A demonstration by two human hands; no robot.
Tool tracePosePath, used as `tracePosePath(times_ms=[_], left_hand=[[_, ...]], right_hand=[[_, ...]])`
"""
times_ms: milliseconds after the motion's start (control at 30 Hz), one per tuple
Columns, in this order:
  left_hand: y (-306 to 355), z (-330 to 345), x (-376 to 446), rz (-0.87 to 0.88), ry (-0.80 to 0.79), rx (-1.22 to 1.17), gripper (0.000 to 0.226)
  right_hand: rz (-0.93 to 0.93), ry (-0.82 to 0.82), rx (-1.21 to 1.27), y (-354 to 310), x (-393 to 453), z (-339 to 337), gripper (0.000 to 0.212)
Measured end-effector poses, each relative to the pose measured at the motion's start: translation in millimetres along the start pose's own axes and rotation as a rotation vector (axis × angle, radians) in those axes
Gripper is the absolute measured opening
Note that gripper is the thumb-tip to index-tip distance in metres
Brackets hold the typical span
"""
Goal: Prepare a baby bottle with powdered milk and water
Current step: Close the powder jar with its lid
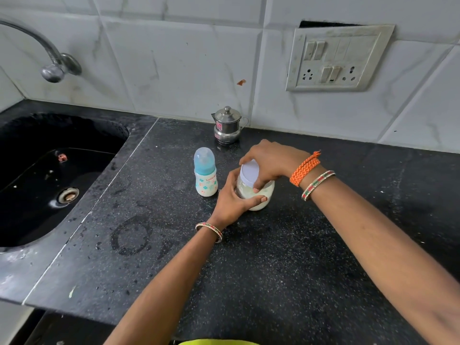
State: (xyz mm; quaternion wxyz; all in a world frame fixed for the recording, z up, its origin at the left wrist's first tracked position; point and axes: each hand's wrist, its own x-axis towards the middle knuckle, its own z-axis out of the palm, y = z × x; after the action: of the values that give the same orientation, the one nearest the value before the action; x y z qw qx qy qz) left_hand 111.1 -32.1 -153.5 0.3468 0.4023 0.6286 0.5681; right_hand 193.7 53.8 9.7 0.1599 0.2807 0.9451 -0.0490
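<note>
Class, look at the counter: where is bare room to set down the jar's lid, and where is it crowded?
Free: the counter in front of the jar, between both forearms, and right of the right hand under the switchboard. Crowded: the baby bottle, jar and steel pot cluster.

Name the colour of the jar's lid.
White, perhaps faintly lilac; the jar lid shows in the head view, the only one.

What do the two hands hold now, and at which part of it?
Both hold the jar of white powder: the left hand grips its body, the right hand grips its lid from above.
</note>
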Motion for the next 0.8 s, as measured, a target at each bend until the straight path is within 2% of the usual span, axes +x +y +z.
tracePosePath(times_ms=[100,233,367,500,633,800], left_hand=[[0,0,0,0.009,-0.015,-0.010,0.089],[0,-1,0,0.013,-0.018,-0.013,0.089],[0,-1,0,0.003,-0.017,-0.027,0.090],[-2,-3,2,0.000,-0.016,-0.012,0.091],[-2,-5,3,-0.001,-0.026,-0.008,0.091],[-5,-3,4,0.003,-0.023,-0.012,0.094]], right_hand=[[0.066,0.092,0.025,-1,-2,3,0.074],[0.102,0.155,-0.076,-10,-1,16,0.070],[0.057,0.023,-0.082,-5,-1,7,0.067],[-0.050,-0.103,-0.087,3,6,-1,0.078],[-0.103,-0.146,-0.117,6,8,-12,0.085],[-0.078,-0.137,-0.131,0,11,-10,0.087]])
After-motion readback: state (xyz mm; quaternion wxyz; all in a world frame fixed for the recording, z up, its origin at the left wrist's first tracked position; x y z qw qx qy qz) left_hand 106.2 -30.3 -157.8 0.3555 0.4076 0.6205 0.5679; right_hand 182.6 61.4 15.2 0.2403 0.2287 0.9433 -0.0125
